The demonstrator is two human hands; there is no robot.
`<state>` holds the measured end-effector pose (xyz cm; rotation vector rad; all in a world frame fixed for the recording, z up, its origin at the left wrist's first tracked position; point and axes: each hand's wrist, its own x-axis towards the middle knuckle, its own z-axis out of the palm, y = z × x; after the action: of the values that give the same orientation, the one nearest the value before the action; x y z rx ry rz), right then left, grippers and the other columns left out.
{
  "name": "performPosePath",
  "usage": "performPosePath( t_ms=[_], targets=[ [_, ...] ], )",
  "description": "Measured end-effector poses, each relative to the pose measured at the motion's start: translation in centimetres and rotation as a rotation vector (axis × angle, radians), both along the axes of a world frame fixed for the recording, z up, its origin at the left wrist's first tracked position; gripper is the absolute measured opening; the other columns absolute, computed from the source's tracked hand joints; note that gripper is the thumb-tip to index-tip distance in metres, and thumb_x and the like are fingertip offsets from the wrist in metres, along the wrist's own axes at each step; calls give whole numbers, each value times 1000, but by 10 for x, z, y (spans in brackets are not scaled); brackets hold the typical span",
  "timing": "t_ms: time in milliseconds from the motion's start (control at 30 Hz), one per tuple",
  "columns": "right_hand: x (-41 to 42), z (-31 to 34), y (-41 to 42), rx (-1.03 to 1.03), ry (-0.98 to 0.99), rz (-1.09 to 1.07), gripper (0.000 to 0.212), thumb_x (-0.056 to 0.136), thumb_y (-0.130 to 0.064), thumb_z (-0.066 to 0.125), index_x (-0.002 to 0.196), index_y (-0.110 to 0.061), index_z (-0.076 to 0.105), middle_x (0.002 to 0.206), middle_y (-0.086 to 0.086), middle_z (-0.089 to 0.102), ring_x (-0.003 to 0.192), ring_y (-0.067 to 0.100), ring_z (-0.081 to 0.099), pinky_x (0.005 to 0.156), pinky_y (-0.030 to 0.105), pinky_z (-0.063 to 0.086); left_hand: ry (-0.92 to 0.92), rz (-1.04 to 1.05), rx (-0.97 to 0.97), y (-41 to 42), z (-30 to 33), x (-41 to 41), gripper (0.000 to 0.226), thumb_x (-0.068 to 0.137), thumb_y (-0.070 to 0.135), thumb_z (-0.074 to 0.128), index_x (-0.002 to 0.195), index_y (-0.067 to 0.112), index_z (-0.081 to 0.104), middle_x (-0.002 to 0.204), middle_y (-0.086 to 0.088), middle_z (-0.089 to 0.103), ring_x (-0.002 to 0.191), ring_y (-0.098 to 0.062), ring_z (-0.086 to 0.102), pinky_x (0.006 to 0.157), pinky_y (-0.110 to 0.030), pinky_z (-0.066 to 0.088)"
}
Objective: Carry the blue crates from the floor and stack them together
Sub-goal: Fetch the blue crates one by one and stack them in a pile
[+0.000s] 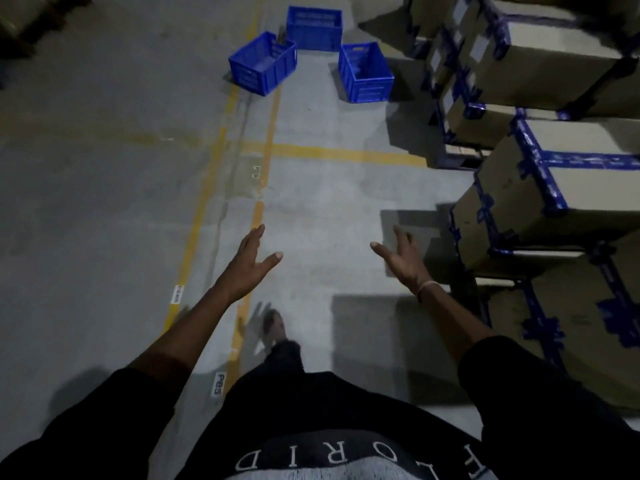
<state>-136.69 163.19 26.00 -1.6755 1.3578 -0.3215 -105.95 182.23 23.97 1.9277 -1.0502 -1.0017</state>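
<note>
Three blue plastic crates stand apart on the grey floor far ahead: one at the left (263, 64), one behind in the middle (314, 27), one at the right (366, 71). All sit upright and look empty. My left hand (247, 263) and my right hand (401, 259) reach forward at waist height with fingers spread and straight, palms facing each other, holding nothing. Both hands are well short of the crates.
Stacks of cardboard boxes (540, 174) bound with blue tape line the right side. Yellow lines (207, 188) run along the concrete floor toward the crates. My foot (275, 327) steps forward between the hands.
</note>
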Motion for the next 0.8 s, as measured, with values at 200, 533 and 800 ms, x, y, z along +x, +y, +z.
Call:
performPosePath(
  t_ms=[200, 533, 800],
  targets=[
    [86, -18, -127, -35, 24, 16, 89, 85, -62, 62, 155, -22, 24, 159, 3, 17, 143, 30, 30, 116, 44, 28, -10, -26, -17, -134, -15, 93, 87, 92, 62, 60, 161, 40, 13, 170, 14, 6, 153, -11, 23, 107, -28, 35],
    [234, -19, -311, 25, -39, -109, 96, 80, -66, 64, 154, -22, 23, 153, -4, 19, 137, 29, 37, 112, 47, 36, -51, -119, 23, -353, -3, 251, 87, 91, 59, 63, 161, 37, 15, 170, 9, 9, 154, -14, 21, 104, -27, 39],
    [318, -34, -477, 40, -43, -115, 92, 83, -63, 64, 155, -24, 21, 154, -6, 18, 138, 27, 37, 113, 46, 35, -73, -163, 21, -525, -7, 339, 87, 93, 60, 60, 161, 40, 11, 170, 16, 1, 154, -12, 20, 108, -29, 38]
  ],
)
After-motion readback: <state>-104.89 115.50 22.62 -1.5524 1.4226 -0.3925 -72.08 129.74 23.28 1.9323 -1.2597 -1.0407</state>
